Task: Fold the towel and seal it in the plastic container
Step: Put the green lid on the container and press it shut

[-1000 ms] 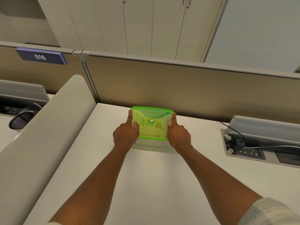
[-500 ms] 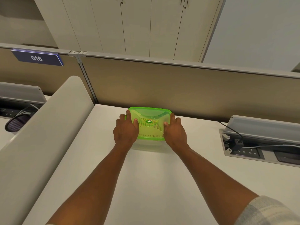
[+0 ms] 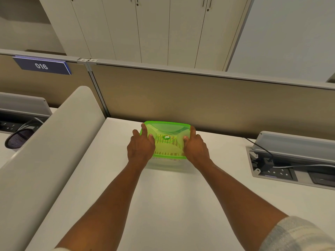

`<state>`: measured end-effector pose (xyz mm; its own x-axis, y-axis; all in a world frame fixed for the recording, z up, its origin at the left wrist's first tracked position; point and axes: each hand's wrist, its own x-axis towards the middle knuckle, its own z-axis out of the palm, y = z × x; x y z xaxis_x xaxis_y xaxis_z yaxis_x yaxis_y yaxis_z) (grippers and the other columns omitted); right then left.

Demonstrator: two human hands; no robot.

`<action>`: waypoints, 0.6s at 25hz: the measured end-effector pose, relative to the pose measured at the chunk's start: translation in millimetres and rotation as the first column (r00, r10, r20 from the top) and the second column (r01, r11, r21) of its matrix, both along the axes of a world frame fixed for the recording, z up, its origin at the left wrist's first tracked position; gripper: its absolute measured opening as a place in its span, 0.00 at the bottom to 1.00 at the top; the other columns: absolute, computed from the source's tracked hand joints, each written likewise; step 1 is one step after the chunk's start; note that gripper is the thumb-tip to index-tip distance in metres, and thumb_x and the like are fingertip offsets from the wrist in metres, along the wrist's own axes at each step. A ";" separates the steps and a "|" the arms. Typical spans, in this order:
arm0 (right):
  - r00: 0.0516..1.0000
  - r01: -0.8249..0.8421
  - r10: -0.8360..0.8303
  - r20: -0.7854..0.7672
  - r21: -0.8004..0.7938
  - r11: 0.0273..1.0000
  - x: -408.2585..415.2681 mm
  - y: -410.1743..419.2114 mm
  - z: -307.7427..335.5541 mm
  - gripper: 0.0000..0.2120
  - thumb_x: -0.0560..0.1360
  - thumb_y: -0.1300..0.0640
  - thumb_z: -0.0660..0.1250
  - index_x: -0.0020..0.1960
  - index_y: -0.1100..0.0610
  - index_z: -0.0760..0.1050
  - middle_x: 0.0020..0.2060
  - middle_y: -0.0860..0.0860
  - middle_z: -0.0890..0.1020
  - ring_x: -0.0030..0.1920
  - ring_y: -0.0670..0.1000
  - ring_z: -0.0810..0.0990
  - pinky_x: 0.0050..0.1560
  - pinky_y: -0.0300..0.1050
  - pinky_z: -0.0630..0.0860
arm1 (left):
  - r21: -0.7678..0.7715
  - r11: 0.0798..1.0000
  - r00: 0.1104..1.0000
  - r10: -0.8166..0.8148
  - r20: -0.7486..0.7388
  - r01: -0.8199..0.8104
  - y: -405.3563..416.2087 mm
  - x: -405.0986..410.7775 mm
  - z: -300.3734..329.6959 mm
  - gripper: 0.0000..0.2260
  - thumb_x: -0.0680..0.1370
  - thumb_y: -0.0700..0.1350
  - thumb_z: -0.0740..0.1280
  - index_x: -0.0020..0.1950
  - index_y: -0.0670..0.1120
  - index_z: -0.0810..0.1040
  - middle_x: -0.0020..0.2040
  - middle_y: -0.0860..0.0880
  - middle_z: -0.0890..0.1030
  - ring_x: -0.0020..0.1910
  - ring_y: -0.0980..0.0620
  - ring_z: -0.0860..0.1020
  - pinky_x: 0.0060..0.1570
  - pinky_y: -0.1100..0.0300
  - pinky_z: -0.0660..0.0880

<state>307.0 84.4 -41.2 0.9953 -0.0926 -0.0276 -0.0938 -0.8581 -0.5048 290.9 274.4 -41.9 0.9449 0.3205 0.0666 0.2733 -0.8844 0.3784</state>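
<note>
Pressing down on the green lid [image 3: 167,134], I have the plastic container [image 3: 166,161] under both hands at the far edge of the white desk [image 3: 172,205], just in front of the beige partition [image 3: 199,98]. Through the translucent lid I see a striped cloth, which I judge to be the folded towel [image 3: 164,149], lying inside the box. My left hand [image 3: 140,147] lies over the left side of the lid, fingers spread along the rim and the thumb on top. My right hand [image 3: 196,148] does the same on the right side, with one finger stretched toward the far corner. Neither hand pinches anything; both lie flat and open against the lid and the rim.

I judge the container to be light, because there is only a towel in it, and the thin plastic looks a little flexible. The lid will probably bend in the middle, so pushing there does not help much; the rim and the corners are the place to press. The smooth desk may let the box slide toward the partition if I push at an angle, so I want to press straight down. To lift it afterwards, I would take it by the two short sides, under the rim.

To the right, well apart, is a cable box [image 3: 290,160] with an open flap.
</note>
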 end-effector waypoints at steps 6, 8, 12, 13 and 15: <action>0.998 -0.037 0.032 -0.049 -0.106 0.994 -0.3 0.8 -1.1 0.27 0.83 0.49 0.47 0.80 0.51 0.43 0.49 0.60 0.80 0.49 0.62 0.79 0.43 0.51 0.70 | 0.060 0.998 0.999 -0.019 -0.044 0.022 3.0 3.9 -2.3 0.26 0.81 0.53 0.51 0.79 0.48 0.52 0.61 0.38 0.72 0.48 0.36 0.79 0.40 0.52 0.68; 0.998 -0.038 0.032 -0.049 -0.120 0.992 0.2 0.6 -0.4 0.27 0.83 0.49 0.47 0.80 0.52 0.43 0.48 0.59 0.80 0.47 0.62 0.79 0.41 0.49 0.69 | 0.074 0.997 0.998 -0.026 -0.063 0.030 3.4 4.6 -2.5 0.27 0.81 0.54 0.50 0.79 0.48 0.52 0.61 0.38 0.72 0.49 0.36 0.79 0.41 0.52 0.68; 0.998 -0.039 0.031 -0.057 -0.142 0.989 -0.3 -0.5 -0.9 0.27 0.83 0.48 0.47 0.79 0.52 0.43 0.46 0.58 0.80 0.45 0.60 0.79 0.40 0.49 0.68 | 0.086 0.995 0.997 -0.037 -0.068 0.043 3.4 5.9 -2.5 0.27 0.81 0.54 0.50 0.79 0.48 0.50 0.61 0.38 0.73 0.50 0.36 0.79 0.43 0.51 0.70; 0.998 -0.041 0.033 -0.054 -0.150 0.988 0.0 -0.8 -0.8 0.27 0.83 0.48 0.47 0.79 0.52 0.44 0.46 0.57 0.81 0.44 0.60 0.78 0.40 0.48 0.68 | 0.087 0.995 0.997 -0.041 -0.069 0.047 3.3 5.9 -2.3 0.27 0.81 0.54 0.49 0.79 0.48 0.50 0.61 0.38 0.73 0.50 0.36 0.79 0.43 0.51 0.71; 0.998 -0.047 0.040 -0.045 -0.167 0.985 0.8 -1.6 -0.8 0.27 0.83 0.49 0.47 0.79 0.53 0.45 0.45 0.57 0.81 0.40 0.58 0.75 0.39 0.48 0.68 | 0.088 0.995 0.996 -0.048 -0.070 0.054 3.2 5.8 -1.9 0.27 0.81 0.54 0.49 0.79 0.48 0.50 0.61 0.38 0.73 0.50 0.36 0.79 0.44 0.50 0.72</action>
<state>307.7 82.8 -42.0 0.9968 -0.0563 -0.0568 -0.0727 -0.9342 -0.3494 296.7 277.6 -43.8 0.9632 0.2672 0.0283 0.2491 -0.9274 0.2791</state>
